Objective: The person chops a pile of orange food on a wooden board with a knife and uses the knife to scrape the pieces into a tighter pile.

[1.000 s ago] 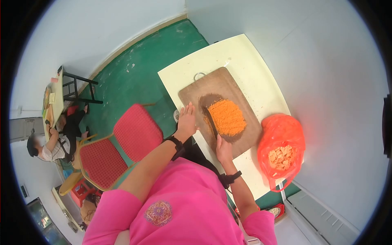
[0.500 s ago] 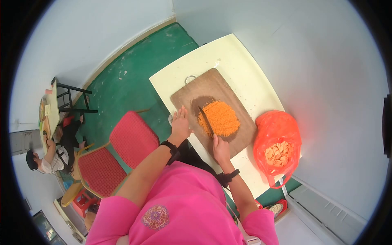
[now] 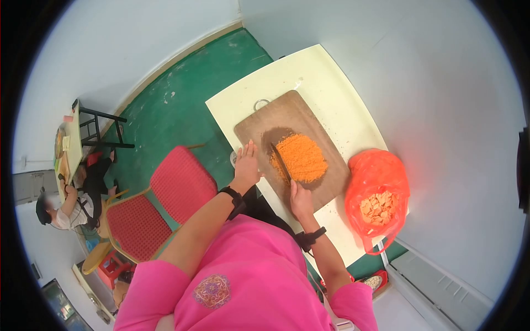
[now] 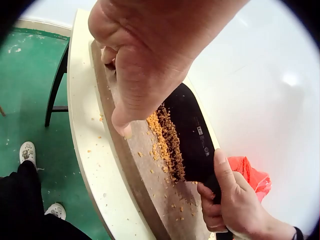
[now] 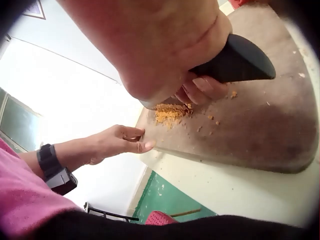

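Observation:
My right hand (image 3: 302, 201) grips the black handle (image 5: 242, 62) of a wide, dark-bladed kitchen knife (image 4: 187, 132). Its blade stands on edge along the left side of a heap of finely chopped orange crumbs (image 3: 305, 159). Under the heap lies a brown wooden cutting board (image 3: 320, 113) with a metal ring at one corner. My left hand (image 3: 247, 164) rests at the board's near-left edge, fingers extended and thumb apart, close to the blade but not on it. In the left wrist view, crumbs line the foot of the blade and lie scattered across the board.
The board sits on a cream table (image 3: 353, 135) against the wall. A red plastic bag (image 3: 378, 165) of orange-tan flakes stands at the table's right end. Two red chairs (image 3: 185, 185) are to the left, and another person (image 3: 72, 212) sits at a farther table.
The knife's blade, lower and left of the heap a second ago, has come upright against the heap's left part. My left hand stays at the board's edge. The head view has shifted slightly.

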Demonstrator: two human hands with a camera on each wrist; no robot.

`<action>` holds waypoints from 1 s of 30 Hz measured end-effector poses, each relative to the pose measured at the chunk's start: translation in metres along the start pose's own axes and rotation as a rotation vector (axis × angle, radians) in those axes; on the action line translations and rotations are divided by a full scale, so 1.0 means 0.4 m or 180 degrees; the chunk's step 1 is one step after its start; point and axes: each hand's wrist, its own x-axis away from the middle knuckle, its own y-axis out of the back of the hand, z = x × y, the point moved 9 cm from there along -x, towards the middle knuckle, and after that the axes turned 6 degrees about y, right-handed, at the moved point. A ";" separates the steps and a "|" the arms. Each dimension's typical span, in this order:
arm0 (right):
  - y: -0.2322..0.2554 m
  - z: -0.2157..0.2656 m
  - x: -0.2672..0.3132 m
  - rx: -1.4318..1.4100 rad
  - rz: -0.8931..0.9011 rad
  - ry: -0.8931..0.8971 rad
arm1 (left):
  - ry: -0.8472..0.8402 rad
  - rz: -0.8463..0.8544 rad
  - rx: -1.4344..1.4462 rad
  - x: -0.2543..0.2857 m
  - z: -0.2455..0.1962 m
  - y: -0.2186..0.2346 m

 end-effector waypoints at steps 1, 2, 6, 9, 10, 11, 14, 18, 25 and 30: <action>0.004 0.004 0.003 -0.0151 -0.0077 0.0010 | -0.0026 -0.0030 -0.0009 -0.001 0.000 -0.003; 0.008 0.009 0.004 -0.0304 -0.0154 0.0022 | -0.0051 -0.0061 -0.0019 -0.002 0.000 -0.005; -0.013 -0.007 0.004 -0.0098 -0.0019 -0.0018 | -0.0016 -0.0058 -0.0012 -0.002 -0.003 -0.002; -0.011 0.000 0.008 -0.0211 -0.0048 -0.0007 | -0.0004 -0.0012 0.0015 0.001 0.003 -0.006; -0.004 0.008 0.009 -0.0229 -0.0037 0.0003 | -0.0022 -0.0047 0.0014 0.003 0.001 -0.002; 0.001 0.013 0.008 -0.0244 -0.0031 0.0014 | -0.0043 -0.0085 0.0015 0.003 -0.003 0.003; -0.011 0.011 0.003 -0.0049 0.0046 0.0076 | -0.0013 -0.0056 0.0008 0.002 -0.006 0.006; -0.009 0.009 0.002 -0.0206 -0.0011 0.0085 | -0.0033 -0.0066 0.0010 0.004 0.001 0.001; -0.010 0.004 -0.002 -0.0154 0.0048 0.0125 | -0.0021 -0.0073 -0.0038 0.000 -0.004 0.000; -0.001 0.020 0.006 -0.0124 0.0068 0.0143 | -0.0028 -0.0047 -0.0053 0.000 -0.005 -0.006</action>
